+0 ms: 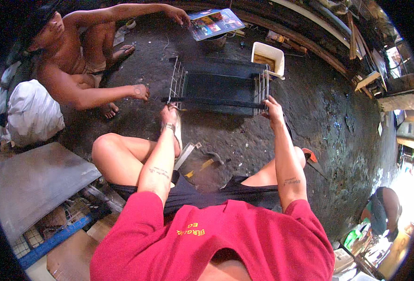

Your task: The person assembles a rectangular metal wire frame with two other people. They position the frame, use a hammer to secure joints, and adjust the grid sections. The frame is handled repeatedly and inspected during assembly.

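Out in front of me is a black rack (pixel 221 86) with flat dark panels and pale wire sides, just above or on the dark floor. My left hand (pixel 169 112) closes on its near left corner. At the near right corner, beside the wire side, my right hand (pixel 273 112) grips it with curled fingers. Both arms are stretched forward. Between my knees lie a hammer (pixel 208 165) with a yellow handle and a pale metal bar (pixel 186 155). What the fingertips do under the rack is hidden.
A co-worker (pixel 75 61) squats at the left, one hand near the rack, the other by a printed board (pixel 216 23) on a dark bowl (pixel 214 43). A white bin (pixel 268 58) stands behind the rack. A white sack (pixel 33 112) and grey panel (pixel 43 180) are at left.
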`<action>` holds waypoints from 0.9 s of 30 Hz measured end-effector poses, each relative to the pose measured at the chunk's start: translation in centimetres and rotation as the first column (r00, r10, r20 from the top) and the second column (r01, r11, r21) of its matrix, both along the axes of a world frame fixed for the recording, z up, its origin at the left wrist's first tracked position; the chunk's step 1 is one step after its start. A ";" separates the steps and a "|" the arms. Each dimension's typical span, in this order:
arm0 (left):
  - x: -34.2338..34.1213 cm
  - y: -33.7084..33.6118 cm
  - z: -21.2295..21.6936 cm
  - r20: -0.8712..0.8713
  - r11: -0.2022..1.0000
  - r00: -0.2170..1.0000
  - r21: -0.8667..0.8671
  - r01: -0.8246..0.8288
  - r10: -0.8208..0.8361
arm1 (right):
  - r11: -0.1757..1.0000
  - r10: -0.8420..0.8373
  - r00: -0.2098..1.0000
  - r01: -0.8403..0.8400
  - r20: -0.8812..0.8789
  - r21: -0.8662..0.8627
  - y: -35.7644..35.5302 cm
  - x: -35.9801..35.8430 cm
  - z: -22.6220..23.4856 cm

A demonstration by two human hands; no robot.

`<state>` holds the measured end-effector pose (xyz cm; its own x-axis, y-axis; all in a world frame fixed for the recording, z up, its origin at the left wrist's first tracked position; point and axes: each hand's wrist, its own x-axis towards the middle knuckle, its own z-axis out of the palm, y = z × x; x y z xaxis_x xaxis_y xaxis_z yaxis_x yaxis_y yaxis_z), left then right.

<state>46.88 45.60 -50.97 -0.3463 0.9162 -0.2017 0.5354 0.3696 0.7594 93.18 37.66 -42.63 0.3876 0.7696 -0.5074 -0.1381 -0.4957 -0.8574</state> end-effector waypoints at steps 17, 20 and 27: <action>6.1 -13.4 1.3 0.759 0.886 0.457 -0.403 -0.229 0.463 | 0.946 -0.309 0.928 0.323 0.209 -0.037 -6.6 8.9 -0.2; 3.4 -10.9 2.7 0.691 0.923 0.615 -0.322 -0.211 0.381 | 0.901 -0.434 0.900 0.433 0.034 0.026 -8.6 6.4 0.3; 5.2 -5.7 8.5 0.564 0.990 0.824 -0.138 0.019 0.063 | 0.942 -0.335 0.926 0.332 -0.173 -0.051 -11.6 -3.1 0.6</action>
<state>52.04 39.87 -42.50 -0.1535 0.8603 -0.4862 0.0174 0.4943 0.8691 90.12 26.03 -42.08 0.5228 0.6004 -0.6052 -0.4470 -0.4114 -0.7943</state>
